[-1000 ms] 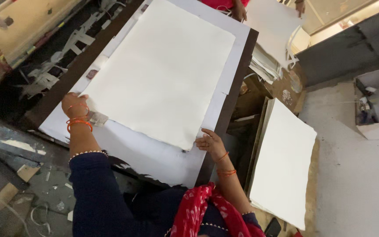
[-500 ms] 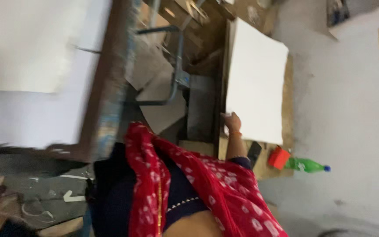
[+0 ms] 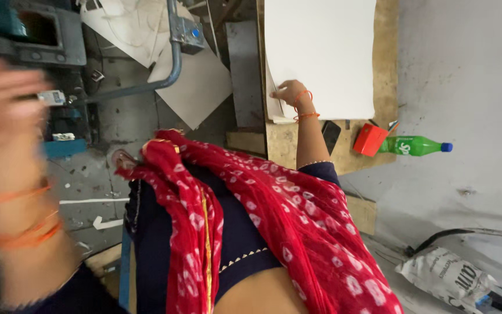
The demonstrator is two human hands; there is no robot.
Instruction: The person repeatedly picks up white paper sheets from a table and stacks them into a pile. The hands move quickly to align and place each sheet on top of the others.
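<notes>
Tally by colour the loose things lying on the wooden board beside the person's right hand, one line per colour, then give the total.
White: 1, the stack of white sheets that the right hand touches at its edge
Red: 1, the small red box
Green: 1, the green bottle lying on its side
Black: 1, the flat black thing
Total: 4

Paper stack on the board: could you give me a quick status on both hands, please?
Right hand resting on corner of white paper stack, fingers open. Left hand raised, blurred, apparently empty. Red box and green bottle beside the stack, apart from it.
</notes>
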